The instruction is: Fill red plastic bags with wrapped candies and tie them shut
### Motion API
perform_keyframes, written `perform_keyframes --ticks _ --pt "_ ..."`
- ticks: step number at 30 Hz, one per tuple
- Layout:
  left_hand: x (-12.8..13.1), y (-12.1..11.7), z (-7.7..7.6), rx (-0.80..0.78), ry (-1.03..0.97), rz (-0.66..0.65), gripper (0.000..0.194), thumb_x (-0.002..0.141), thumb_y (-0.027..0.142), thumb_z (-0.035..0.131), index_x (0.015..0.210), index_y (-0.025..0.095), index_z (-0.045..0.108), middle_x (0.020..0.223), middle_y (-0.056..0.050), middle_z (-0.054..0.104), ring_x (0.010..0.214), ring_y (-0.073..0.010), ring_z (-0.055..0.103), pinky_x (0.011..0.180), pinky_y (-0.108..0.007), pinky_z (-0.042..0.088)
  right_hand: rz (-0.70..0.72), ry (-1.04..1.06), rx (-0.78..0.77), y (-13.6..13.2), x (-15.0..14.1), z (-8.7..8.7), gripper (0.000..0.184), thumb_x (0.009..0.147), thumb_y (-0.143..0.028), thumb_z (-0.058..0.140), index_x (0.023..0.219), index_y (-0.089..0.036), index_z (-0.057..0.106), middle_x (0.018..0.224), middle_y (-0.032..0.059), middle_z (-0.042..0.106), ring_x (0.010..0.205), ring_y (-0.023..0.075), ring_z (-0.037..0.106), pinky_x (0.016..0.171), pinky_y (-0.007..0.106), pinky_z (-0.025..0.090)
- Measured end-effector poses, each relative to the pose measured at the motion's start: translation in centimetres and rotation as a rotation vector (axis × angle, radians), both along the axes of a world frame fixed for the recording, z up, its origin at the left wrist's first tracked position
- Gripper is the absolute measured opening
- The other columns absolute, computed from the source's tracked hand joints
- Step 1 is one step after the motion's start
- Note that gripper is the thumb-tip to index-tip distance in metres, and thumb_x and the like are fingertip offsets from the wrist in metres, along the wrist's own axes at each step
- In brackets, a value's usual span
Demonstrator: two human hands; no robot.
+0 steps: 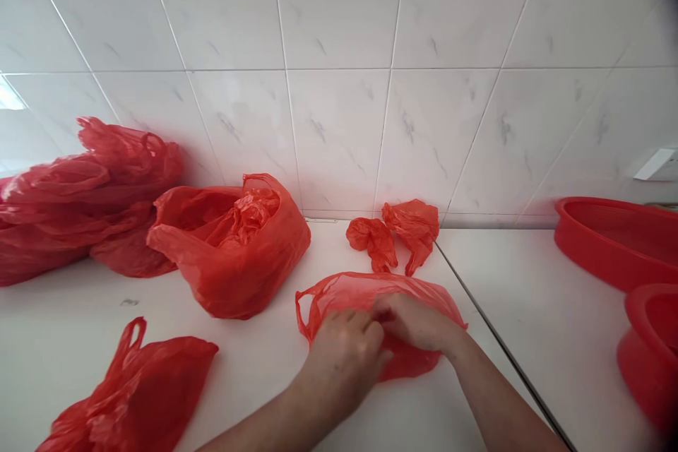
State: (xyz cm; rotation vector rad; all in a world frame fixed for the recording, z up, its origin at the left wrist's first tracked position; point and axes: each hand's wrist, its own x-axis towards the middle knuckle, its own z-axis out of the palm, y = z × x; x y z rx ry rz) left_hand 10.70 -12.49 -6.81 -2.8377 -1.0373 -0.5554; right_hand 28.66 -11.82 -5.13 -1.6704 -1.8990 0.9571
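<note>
A thin red plastic bag [360,286] lies spread on the white counter, one handle loop sticking out at its left end. My left hand [344,353] is over its near side, fingers curled and closed on the film. Close beside it, my right hand [410,321] bends inward with the fingers pinched on the same bag. The fingertips of both hands meet near the bag's middle and are partly hidden by the knuckles. Just behind the bag sit two crumpled red plastic bags, a small one [372,240] and a larger one [416,226].
An open red bag stuffed with crumpled bags [244,261] stands to the left. Beyond it, full red bags [90,198] lean at the tiled wall [339,113]. Another red bag [143,395] lies front left. Two red plastic basins [604,247] stand right, past a counter seam [498,339].
</note>
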Motion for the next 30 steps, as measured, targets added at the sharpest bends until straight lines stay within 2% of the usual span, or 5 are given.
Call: perform_keyframes --ticks 3,9,18,24,30 --pt "0.7 -1.5 -1.3 -0.023 -0.009 -0.065 0.021 0.077 0.037 0.065 0.078 0.02 0.054 0.076 -0.002 0.06 0.07 -0.0208 0.055 0.062 -0.034 0.045 0.018 0.063 0.035 0.3 0.2 0.5 0.018 0.077 -0.022 0.049 0.077 -0.025 0.067 0.086 -0.0019 0.068 0.077 0.0155 0.06 0.066 0.027 0.045" --pt "0.6 -1.7 -2.1 0.083 0.115 -0.168 0.016 0.075 0.003 0.052 0.074 0.019 0.048 0.073 0.0 0.057 0.062 -0.0172 0.051 0.054 -0.028 0.04 0.039 0.048 -0.02 0.8 0.8 -0.1 0.021 0.077 -0.024 0.053 0.089 -0.025 0.07 0.095 -0.0008 0.068 0.086 0.0162 0.061 0.074 0.027 0.047" --pt "1.1 -2.4 -3.4 0.026 0.158 -0.277 0.009 0.079 0.011 0.053 0.078 0.019 0.05 0.073 0.001 0.058 0.06 -0.0175 0.054 0.048 -0.028 0.041 0.084 -0.02 0.042 1.1 0.4 -1.5 0.035 0.073 -0.016 0.057 0.105 -0.025 0.068 0.112 0.0015 0.063 0.096 0.0172 0.059 0.084 0.03 0.047" --pt "0.6 -2.4 -2.9 0.002 0.042 -0.24 0.017 0.08 0.013 0.055 0.095 0.021 0.057 0.089 -0.003 0.062 0.075 -0.0221 0.06 0.06 -0.033 0.051 -0.08 0.024 0.225 -1.5 0.1 2.5 0.025 0.08 -0.024 0.056 0.103 -0.025 0.066 0.104 0.0002 0.064 0.086 0.0128 0.059 0.077 0.026 0.047" --pt "-0.1 -1.0 -4.1 0.327 -0.221 -0.456 0.031 0.089 0.025 0.048 0.119 0.023 0.057 0.114 -0.009 0.061 0.098 -0.0243 0.06 0.077 -0.034 0.052 -0.37 -0.006 0.312 -9.5 3.3 5.7 0.02 0.083 -0.024 0.052 0.099 -0.026 0.065 0.101 0.0005 0.061 0.086 0.0119 0.057 0.073 0.023 0.046"
